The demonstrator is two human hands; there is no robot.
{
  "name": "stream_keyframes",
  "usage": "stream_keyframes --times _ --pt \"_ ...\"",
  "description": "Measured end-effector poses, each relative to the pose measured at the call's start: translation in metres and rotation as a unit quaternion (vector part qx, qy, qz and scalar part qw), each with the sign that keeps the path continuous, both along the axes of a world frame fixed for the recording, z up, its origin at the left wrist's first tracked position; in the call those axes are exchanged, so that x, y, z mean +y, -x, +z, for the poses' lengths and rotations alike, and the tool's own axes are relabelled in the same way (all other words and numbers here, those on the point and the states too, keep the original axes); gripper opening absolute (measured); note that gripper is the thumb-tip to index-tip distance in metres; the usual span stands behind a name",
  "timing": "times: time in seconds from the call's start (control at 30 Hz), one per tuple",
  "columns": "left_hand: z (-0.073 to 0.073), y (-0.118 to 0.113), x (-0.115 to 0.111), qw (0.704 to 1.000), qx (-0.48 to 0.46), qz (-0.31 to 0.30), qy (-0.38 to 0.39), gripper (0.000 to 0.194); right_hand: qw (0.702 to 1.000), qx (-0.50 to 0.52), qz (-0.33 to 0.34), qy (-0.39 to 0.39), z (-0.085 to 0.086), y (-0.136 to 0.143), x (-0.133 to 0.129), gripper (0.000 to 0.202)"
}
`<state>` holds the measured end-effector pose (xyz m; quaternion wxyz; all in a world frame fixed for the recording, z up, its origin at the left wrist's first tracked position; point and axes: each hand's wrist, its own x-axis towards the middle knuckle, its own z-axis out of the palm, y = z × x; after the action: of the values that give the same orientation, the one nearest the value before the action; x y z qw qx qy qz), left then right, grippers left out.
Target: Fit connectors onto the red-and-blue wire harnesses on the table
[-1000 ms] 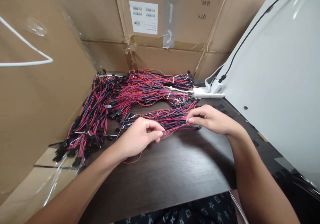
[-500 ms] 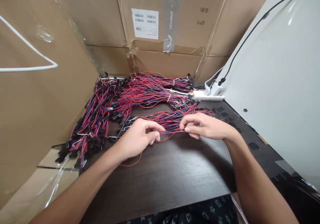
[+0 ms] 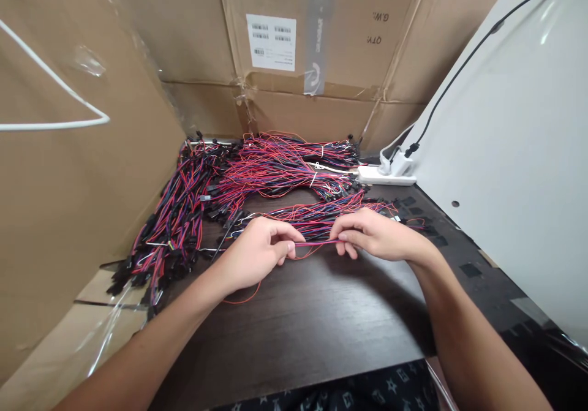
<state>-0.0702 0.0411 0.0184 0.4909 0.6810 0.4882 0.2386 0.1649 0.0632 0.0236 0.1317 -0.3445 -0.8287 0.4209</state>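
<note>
A few thin red and dark wires (image 3: 316,242) run level between my two hands, just above the dark tabletop (image 3: 316,313). My left hand (image 3: 264,248) is closed, pinching them between thumb and fingers. The right hand (image 3: 362,234) pinches the same wires a short way along, its lower fingers curled beneath. Right behind both hands lies a loose pile of red, blue and black wires (image 3: 294,213), partly covered by the hands. A single orange wire (image 3: 245,301) loops out below my left hand onto the table.
Tied wire bundles (image 3: 275,166) lie at the back, and another heap of wires with black connectors (image 3: 172,215) spreads along the left. A white power strip (image 3: 386,176) with plugs sits at back right. Cardboard (image 3: 275,111) and a white panel (image 3: 514,123) enclose the table.
The view has shifted slightly, so the scene sits a little further right. My right hand has adjusted its pinch on the wires, its lower fingers showing more; my left hand keeps its hold.
</note>
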Motion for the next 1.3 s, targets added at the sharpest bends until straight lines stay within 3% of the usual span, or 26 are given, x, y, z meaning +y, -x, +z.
stream_keyframes --times 0.17,0.47,0.8,1.13,1.3 --pt "0.001 0.000 0.001 1.000 0.005 0.006 0.004 0.018 0.998 -0.004 -0.011 -0.061 -0.001 0.004 0.000 0.019" --pt "0.001 -0.001 0.001 1.000 0.004 -0.006 0.003 0.017 0.997 0.002 -0.024 -0.070 0.000 0.006 -0.002 0.015" --pt "0.001 -0.001 0.000 1.000 0.005 -0.003 0.006 0.014 0.991 0.000 -0.029 -0.132 -0.002 0.008 -0.001 0.015" --pt "0.001 -0.005 -0.003 0.998 -0.045 0.039 -0.005 0.009 0.987 0.087 -0.115 -0.065 0.000 0.013 -0.004 0.023" --pt "0.001 -0.008 -0.006 0.997 -0.064 0.044 -0.026 0.020 0.990 0.083 -0.092 -0.064 0.000 0.015 -0.006 0.020"
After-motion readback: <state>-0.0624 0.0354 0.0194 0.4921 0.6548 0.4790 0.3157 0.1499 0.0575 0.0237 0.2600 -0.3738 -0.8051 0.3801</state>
